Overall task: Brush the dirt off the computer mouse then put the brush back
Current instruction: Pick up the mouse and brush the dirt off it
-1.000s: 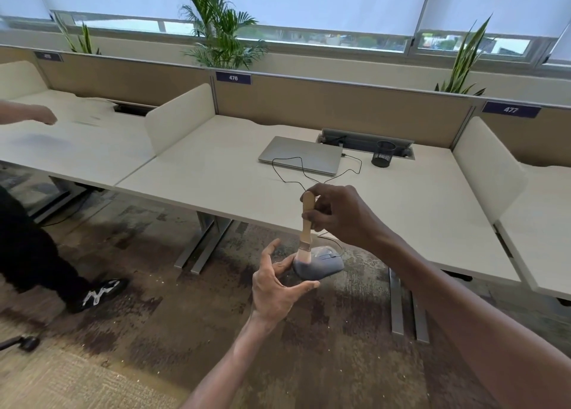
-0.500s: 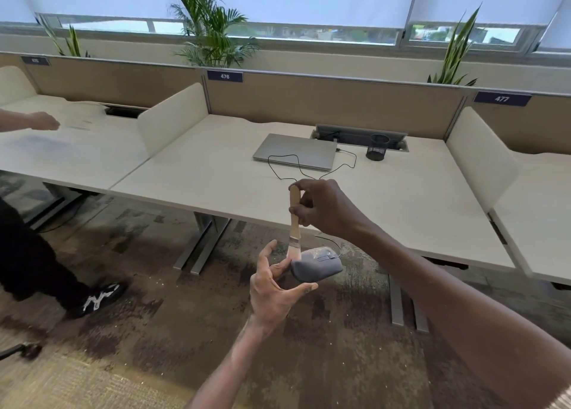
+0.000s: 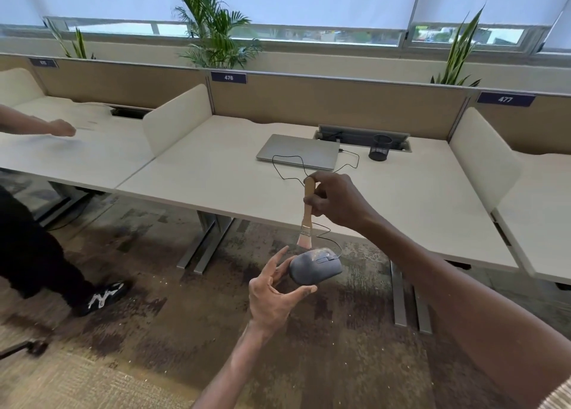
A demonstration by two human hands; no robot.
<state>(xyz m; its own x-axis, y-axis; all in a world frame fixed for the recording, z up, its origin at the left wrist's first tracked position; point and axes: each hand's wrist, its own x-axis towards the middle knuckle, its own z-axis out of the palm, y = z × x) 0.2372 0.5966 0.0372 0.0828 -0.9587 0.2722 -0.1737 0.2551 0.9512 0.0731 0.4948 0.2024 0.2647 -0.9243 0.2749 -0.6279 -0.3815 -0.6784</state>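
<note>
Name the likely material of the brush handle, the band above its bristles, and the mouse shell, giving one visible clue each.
Brush handle: probably bare wood, tan and matt.
Band: likely thin metal, silvery with ridged lines.
Mouse shell: seemingly moulded plastic, grey, smooth and matt, with pale dust on its buttons.
The right hand grips the handle; the left hand holds the mouse.

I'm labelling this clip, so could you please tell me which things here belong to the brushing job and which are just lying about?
Belongs to the job:
- brush, in the right hand
- computer mouse, in the left hand

Just lying about:
- laptop, closed
- mesh pen cup
- desk
</note>
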